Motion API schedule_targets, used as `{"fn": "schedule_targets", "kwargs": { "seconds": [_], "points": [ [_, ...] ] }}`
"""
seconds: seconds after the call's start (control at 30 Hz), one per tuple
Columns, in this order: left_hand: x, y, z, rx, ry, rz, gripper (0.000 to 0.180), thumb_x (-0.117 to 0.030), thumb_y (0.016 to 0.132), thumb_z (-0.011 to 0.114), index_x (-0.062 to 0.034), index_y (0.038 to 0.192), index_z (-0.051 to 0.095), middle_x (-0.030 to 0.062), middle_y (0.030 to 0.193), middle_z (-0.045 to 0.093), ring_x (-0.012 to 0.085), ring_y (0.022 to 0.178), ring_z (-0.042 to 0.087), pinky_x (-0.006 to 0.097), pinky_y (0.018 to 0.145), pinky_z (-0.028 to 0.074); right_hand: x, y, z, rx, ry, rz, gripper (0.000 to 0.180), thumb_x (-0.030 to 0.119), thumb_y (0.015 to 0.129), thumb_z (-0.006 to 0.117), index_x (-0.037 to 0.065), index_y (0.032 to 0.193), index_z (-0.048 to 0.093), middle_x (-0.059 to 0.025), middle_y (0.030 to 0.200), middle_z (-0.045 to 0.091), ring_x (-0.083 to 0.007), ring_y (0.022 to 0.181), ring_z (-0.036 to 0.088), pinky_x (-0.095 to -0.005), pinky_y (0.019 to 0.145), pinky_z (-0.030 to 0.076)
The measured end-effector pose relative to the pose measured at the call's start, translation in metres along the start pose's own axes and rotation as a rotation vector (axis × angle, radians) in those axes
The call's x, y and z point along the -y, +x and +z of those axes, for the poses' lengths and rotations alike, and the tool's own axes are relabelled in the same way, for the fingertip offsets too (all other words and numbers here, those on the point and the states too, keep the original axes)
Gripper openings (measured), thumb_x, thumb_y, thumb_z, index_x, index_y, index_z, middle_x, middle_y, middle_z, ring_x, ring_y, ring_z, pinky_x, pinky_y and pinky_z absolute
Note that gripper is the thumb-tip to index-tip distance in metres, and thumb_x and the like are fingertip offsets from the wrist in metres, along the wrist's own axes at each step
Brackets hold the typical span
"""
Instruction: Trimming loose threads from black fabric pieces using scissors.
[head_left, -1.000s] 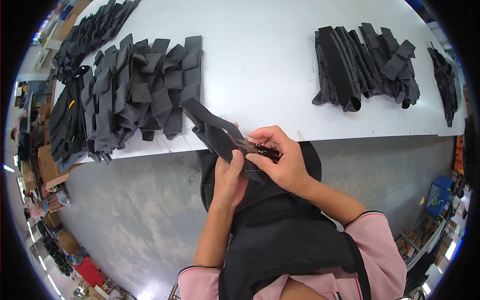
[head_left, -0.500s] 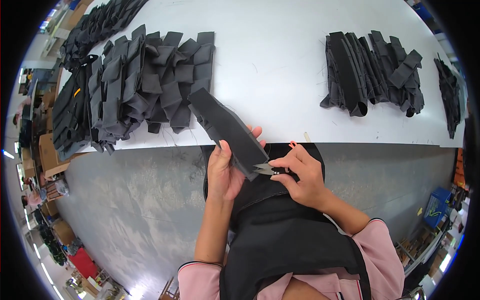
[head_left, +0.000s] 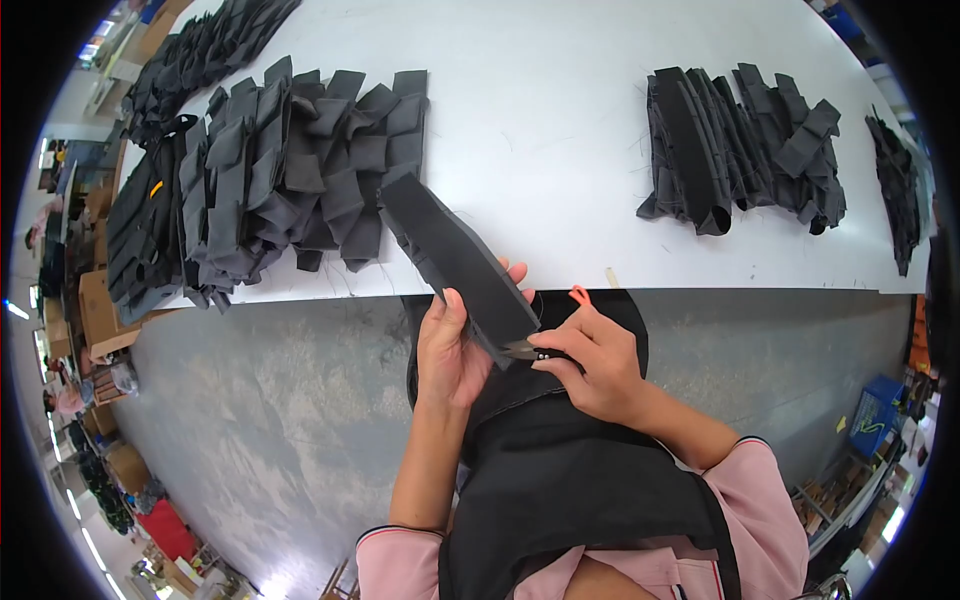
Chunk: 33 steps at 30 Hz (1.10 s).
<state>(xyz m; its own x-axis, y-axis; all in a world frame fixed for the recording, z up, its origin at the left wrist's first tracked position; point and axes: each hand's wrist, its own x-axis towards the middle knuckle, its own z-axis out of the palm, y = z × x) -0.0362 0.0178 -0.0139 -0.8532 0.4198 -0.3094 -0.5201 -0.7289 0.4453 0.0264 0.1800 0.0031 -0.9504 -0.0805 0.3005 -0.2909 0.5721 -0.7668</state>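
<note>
My left hand is closed round a long black fabric strip, thumb on the near side and fingertips showing past its right edge. The strip slants from the table's front edge down toward my lap. In my right hand is a pair of thread snips, pinched between thumb and fingers, with a small red loop sticking out above. The blades of the snips meet the strip's lower end; whether they have cut anything cannot be made out.
On the white table lie stacked dark grey fabric pieces at left and a smaller pile of black strips at right. Loose threads are scattered about. More dark pieces rest by the right edge. A blue crate stands on the floor.
The snips' blades, spread apart at the strip's end before, now look closed together there. My right hand has shifted slightly down and left; the strip is nearly still.
</note>
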Motion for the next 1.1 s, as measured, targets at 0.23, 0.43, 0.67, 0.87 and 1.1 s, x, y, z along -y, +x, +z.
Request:
{"fn": "schedule_targets", "kwargs": {
  "seconds": [0.23, 0.43, 0.67, 0.87, 1.1],
  "points": [
    [-0.002, -0.002, -0.001, 0.009, -0.057, -0.007, 0.045, -0.026, 0.096, 0.044, 0.0038, 0.129, 0.039, 0.0185, 0.128, 0.048, 0.0341, 0.123, 0.045, 0.05, 0.099, 0.044, 0.0, 0.003, -0.004, -0.05, 0.058, -0.032, 0.031, -0.002, 0.062, 0.075, 0.004, 0.092, 0.066, -0.0062, 0.072, 0.054, -0.0204, 0.062, 0.051, -0.0293, 0.052, 0.041],
    [0.0, -0.004, -0.004, 0.05, -0.038, -0.022, 0.044, -0.023, 0.096, 0.046, 0.0033, 0.13, 0.038, 0.0183, 0.13, 0.046, 0.0331, 0.125, 0.043, 0.049, 0.102, 0.04, 0.001, 0.021, -0.011, -0.078, 0.074, 0.111, 0.025, 0.004, 0.067, 0.073, 0.006, 0.09, 0.064, -0.0069, 0.074, 0.05, -0.0238, 0.058, 0.052, -0.0332, 0.056, 0.043],
    [0.002, -0.009, -0.002, 0.028, -0.049, -0.048, 0.045, -0.021, 0.096, 0.046, 0.0036, 0.132, 0.036, 0.0196, 0.132, 0.046, 0.0326, 0.125, 0.043, 0.043, 0.103, 0.04, -0.009, 0.036, -0.003, 0.069, 0.08, 0.037, 0.023, 0.007, 0.068, 0.072, 0.007, 0.089, 0.063, -0.0064, 0.079, 0.049, -0.0232, 0.066, 0.054, -0.0325, 0.057, 0.043],
    [0.003, -0.012, -0.004, 0.002, -0.11, -0.09, 0.045, -0.021, 0.096, 0.046, 0.0043, 0.131, 0.037, 0.0209, 0.131, 0.046, 0.0328, 0.124, 0.044, 0.043, 0.102, 0.04, -0.004, 0.032, -0.001, 0.023, -0.07, -0.124, 0.025, 0.006, 0.066, 0.072, 0.008, 0.089, 0.063, -0.0041, 0.072, 0.049, -0.0228, 0.063, 0.054, -0.0328, 0.056, 0.043],
    [0.005, -0.009, 0.001, -0.065, -0.033, -0.049, 0.043, -0.021, 0.096, 0.045, 0.0057, 0.129, 0.039, 0.0218, 0.129, 0.048, 0.0319, 0.117, 0.05, 0.042, 0.102, 0.041, -0.005, 0.025, -0.003, -0.053, 0.031, -0.008, 0.024, 0.0, 0.066, 0.073, 0.006, 0.089, 0.067, -0.0064, 0.071, 0.053, -0.0201, 0.059, 0.052, -0.0301, 0.057, 0.044]
  ]
}}
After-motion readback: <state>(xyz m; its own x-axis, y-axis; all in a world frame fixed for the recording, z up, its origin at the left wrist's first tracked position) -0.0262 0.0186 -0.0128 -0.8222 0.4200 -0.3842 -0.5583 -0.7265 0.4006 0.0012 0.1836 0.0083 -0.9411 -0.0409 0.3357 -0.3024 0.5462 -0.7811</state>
